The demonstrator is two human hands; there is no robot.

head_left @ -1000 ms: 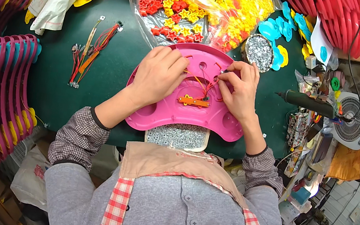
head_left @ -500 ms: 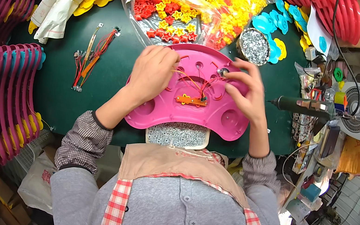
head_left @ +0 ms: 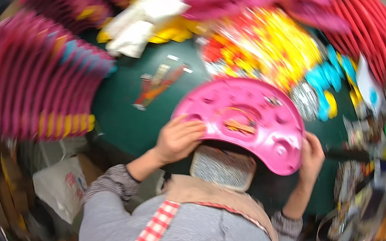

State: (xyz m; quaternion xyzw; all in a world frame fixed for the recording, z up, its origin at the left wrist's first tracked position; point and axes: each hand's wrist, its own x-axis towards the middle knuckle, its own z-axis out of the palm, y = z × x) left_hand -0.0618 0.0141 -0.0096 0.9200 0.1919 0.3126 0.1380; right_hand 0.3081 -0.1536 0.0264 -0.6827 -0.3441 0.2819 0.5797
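Between my hands a curved pink plastic shell is tilted and turned, with its hollow side up. Thin wires and a small orange circuit board lie in its middle recess. My left hand grips the left end, fingers over the rim near a round hollow. Along the right edge my right hand holds the shell, its fingertips partly hidden behind it. Just below the shell sits a pale tray of small metal parts. Motion blurs the picture, so fine details of the wiring cannot be made out.
Wired boards lie on the green table at left. Pink curved parts stand stacked beyond them. A plastic bag of red and yellow pieces, a round tin and blue pieces fill the back. A power screwdriver is at right.
My left hand has moved from the shell's top to its lower left end, my right from its upper part to the right edge. The shell has turned clockwise; the whole view has shifted.
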